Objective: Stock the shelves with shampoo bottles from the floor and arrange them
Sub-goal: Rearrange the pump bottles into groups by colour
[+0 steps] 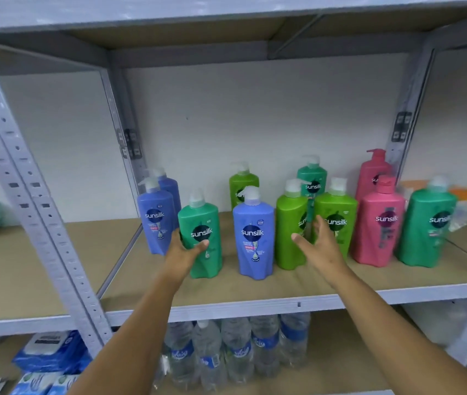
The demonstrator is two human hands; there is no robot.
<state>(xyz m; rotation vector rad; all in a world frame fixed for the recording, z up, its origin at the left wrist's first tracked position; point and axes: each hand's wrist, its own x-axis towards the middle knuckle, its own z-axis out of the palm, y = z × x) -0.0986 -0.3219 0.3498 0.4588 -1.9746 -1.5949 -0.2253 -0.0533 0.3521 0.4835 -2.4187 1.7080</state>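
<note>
Shampoo bottles upright on the shelf (pixel 283 292). Left hand (pixel 182 253) grips the teal bottle (pixel 202 238), thumb across its label, beside a blue bottle (pixel 253 238). Right hand (pixel 319 243), fingers straight and spread, holds nothing and reaches toward the gap between two green bottles (pixel 290 232). Pink bottles (pixel 377 229) stand to the right; water bottles (pixel 235 349) on the shelf below

"sunsilk" reads on dark round labels of the shampoo bottles: blue bottle (pixel 255 235), teal bottle (pixel 201 238), lime bottle (pixel 336 223), pink bottle (pixel 380 223). Smaller label print is illegible; the water-bottle labels at the bottom of the frame are blurred.
</note>
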